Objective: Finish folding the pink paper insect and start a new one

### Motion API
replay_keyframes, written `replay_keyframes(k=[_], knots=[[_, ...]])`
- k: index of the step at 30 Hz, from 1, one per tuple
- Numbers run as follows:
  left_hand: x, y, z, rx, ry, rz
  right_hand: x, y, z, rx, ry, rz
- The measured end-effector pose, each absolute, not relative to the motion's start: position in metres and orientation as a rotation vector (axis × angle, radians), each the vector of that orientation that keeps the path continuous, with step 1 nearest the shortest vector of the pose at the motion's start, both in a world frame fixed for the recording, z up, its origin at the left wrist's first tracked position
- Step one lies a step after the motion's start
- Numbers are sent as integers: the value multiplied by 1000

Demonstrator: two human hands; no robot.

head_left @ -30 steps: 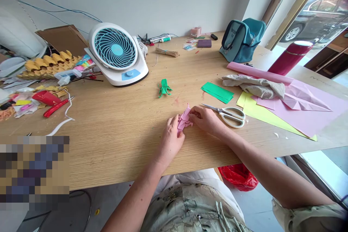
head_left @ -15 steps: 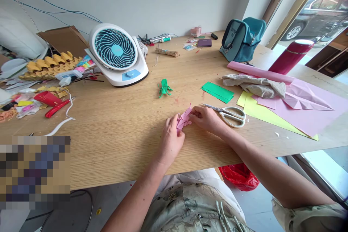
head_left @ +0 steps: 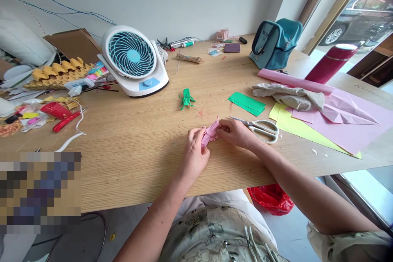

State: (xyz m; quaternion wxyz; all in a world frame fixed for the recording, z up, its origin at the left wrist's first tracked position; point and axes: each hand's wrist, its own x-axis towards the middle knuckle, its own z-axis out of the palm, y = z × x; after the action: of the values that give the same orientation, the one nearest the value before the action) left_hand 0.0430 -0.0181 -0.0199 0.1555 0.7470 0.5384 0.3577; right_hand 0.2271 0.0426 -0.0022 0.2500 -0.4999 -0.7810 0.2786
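Between my two hands is a small piece of folded pink paper [head_left: 210, 133], with narrow points sticking up at its far end. My left hand [head_left: 195, 151] is closed on its left side, thumb and fingers pinching it. On the other side my right hand [head_left: 235, 132] pinches the paper's right edge; the fingertips partly cover it. White-handled scissors [head_left: 264, 130] lie just right of my right hand, blades pointing left. Beyond my hands stands a green folded-paper figure [head_left: 186, 99] with thin legs. Green paper strips [head_left: 247, 103] lie flat behind the scissors.
A white and blue fan [head_left: 130, 57] stands at the back left, beside a clutter of scraps and a red tool [head_left: 66, 121]. To the right are yellow paper [head_left: 307, 134], pink sheets [head_left: 362, 131], a grey cloth [head_left: 291, 96], a red flask [head_left: 331, 63] and a teal bag [head_left: 276, 45].
The view has shifted slightly. Both hands still pinch the folded pink paper, and the left fingers have moved a little on it. The other things stay in place.
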Motion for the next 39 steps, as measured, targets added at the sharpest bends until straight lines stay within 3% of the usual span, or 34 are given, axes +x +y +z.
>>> replay_keyframes(k=[13,25,39], knots=[[42,-18,-21,2164,1465,988,225,42,3,-1419,-2091,668],[42,-17,-22,2237,1383,1168,224,40,-4,-1336,-2076,665],[39,-13,-28,2125,1550,1120,223,42,-4,-1384,-2015,703]])
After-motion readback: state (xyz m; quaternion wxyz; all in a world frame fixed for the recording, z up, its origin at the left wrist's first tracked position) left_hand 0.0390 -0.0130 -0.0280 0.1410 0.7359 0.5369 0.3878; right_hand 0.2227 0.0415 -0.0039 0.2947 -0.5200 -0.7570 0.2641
